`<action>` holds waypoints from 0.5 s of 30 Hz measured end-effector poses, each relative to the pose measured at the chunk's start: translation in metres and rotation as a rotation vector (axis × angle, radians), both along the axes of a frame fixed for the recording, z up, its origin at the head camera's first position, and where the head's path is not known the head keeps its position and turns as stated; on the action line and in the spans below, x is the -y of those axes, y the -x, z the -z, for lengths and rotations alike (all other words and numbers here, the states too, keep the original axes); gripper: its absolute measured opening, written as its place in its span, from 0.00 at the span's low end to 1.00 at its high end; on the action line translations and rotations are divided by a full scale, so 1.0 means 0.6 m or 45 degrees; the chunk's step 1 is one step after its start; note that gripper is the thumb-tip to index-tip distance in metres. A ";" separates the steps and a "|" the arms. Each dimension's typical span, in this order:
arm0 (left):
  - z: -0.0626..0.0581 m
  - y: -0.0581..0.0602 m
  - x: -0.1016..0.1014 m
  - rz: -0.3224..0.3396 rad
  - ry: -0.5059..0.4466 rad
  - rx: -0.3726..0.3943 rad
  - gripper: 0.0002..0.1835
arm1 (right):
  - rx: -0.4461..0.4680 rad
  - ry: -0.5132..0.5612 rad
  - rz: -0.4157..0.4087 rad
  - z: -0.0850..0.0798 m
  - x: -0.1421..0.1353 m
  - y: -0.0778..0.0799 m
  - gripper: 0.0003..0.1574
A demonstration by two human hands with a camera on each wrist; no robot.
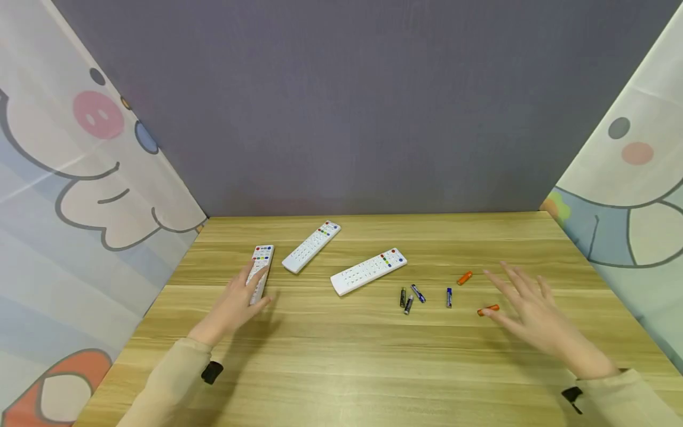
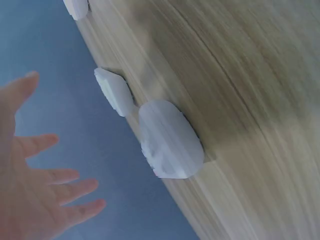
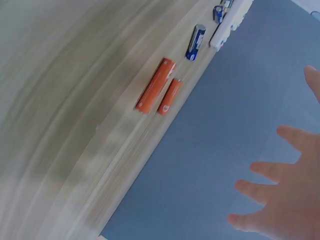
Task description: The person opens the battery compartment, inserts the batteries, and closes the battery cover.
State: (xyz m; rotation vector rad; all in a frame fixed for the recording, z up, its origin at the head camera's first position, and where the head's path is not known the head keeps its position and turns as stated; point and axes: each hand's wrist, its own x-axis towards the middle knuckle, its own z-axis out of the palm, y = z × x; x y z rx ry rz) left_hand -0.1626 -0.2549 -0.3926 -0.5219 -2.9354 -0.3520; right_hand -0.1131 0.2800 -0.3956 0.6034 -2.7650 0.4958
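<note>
My left hand (image 1: pixel 232 305), fingers spread, hovers over the lower part of the leftmost white remote control (image 1: pixel 262 254) and hides some of its buttons. In the left wrist view nothing lies in that hand (image 2: pixel 42 195), and the near end of a white remote (image 2: pixel 170 142) stands out beside it. My right hand (image 1: pixel 536 317) hangs over the table with fingers apart, its thumb overlapping the lower orange battery (image 1: pixel 488 310) in the head view. A second orange battery (image 1: pixel 465 277) lies just beyond. The right wrist view shows the same hand (image 3: pixel 285 195) holding nothing.
Two more white remotes, one angled at the back (image 1: pixel 312 247) and one near the middle (image 1: pixel 369 271), lie on the wooden table (image 1: pixel 341 367). A blue battery (image 1: pixel 449 298) and several dark or blue batteries (image 1: pixel 408 305) lie right of centre. A grey panel (image 1: pixel 347 118) borders the far edge.
</note>
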 end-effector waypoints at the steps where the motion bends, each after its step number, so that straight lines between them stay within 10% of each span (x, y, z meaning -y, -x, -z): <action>1: 0.000 0.002 0.001 -0.010 0.002 -0.005 0.34 | -0.005 0.000 -0.007 0.000 0.003 0.000 0.48; 15: 0.009 0.040 0.016 -0.129 -0.046 0.075 0.28 | -0.028 0.006 -0.065 -0.008 0.043 -0.007 0.45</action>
